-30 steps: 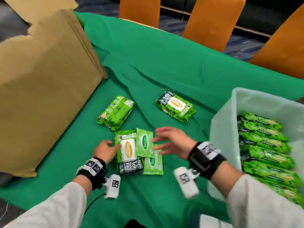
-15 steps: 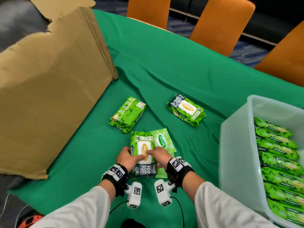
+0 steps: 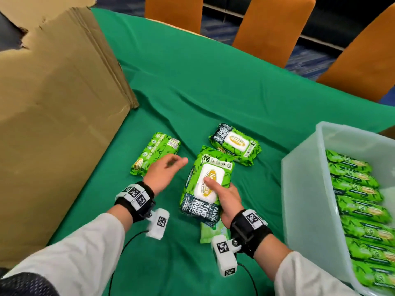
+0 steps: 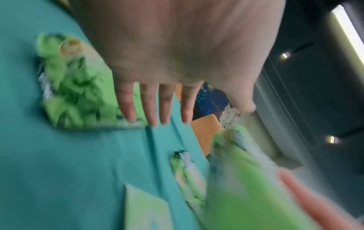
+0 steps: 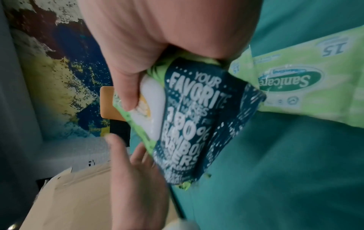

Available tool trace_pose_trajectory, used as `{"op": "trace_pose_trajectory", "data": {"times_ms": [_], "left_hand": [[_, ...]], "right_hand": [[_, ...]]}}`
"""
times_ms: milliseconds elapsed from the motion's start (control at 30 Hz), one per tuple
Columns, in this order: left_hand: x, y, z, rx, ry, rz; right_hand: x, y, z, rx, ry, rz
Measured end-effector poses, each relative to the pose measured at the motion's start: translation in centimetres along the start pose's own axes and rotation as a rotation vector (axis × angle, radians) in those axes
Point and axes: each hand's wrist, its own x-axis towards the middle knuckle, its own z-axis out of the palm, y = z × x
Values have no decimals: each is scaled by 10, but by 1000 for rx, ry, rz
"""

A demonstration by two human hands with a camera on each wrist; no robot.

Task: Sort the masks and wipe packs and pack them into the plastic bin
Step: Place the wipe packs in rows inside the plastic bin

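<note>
My right hand [image 3: 222, 193] grips a large green wipe pack [image 3: 206, 182] with a white lid, lifted off the green cloth; the right wrist view shows my thumb on the lid of the held pack [image 5: 197, 118]. A small pale green wipe pack [image 3: 210, 232] lies under it on the cloth, also seen as the small pack [image 5: 291, 87]. My left hand [image 3: 165, 170] hovers open with straight fingers [image 4: 153, 105] over a wipe pack [image 3: 155, 152] lying to the left. Another wipe pack [image 3: 236, 144] lies farther back. The plastic bin [image 3: 303, 189] on the right holds a row of several wipe packs [image 3: 361, 208].
A large cardboard box [image 3: 55, 116] lies on its side at the left of the green-covered table [image 3: 213, 82]. Orange chairs [image 3: 271, 28] stand behind the table's far edge. Cables run from the wrist cameras toward me.
My right hand has taken hold of the large pack and lifted it off the small packs. My left hand let go and moved left toward the pack by the box.
</note>
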Motion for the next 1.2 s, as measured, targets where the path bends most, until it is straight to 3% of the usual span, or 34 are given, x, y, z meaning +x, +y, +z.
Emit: {"op": "trace_pose_trajectory", "data": {"times_ms": [67,133,200,300,367,433,500,567,633,733,933,1067,1200], "left_hand": [[34,-13,-20,375,218,5],[60,-32,-27,636,207,-78],[71,-45,-25,715,133,-194],[75,-54,-19,676,166,-267],[74,-49,-20,537,202,-284],[60,-37,-25,158,198,-315],[27,-14,-24,-448,79,-369],[-17,13,-17,-976,-146,-454],[-54,28,-6,-1197,-208,-429],[-86,38,16,-1261,-255,-409],[-110,52,45,-1079,-515,-340],[-123,73,66,-1025,-471,-312],[-132,99,93,-901,-383,-223]], "right_hand": [[3,-1,-7,-17,58,16],[5,1,-16,-16,94,35],[6,3,-23,-13,118,52],[1,3,-31,1,152,45],[-6,-2,-34,20,155,36],[-13,-9,-39,61,149,35],[-19,-14,-44,98,152,52],[-26,-18,-49,143,145,72],[-38,-24,-53,189,115,107],[-60,-35,-60,242,-21,155],[-98,-55,-83,135,-166,79],[-118,-69,-98,156,-254,10],[-137,-81,-105,172,-251,-88]]}}
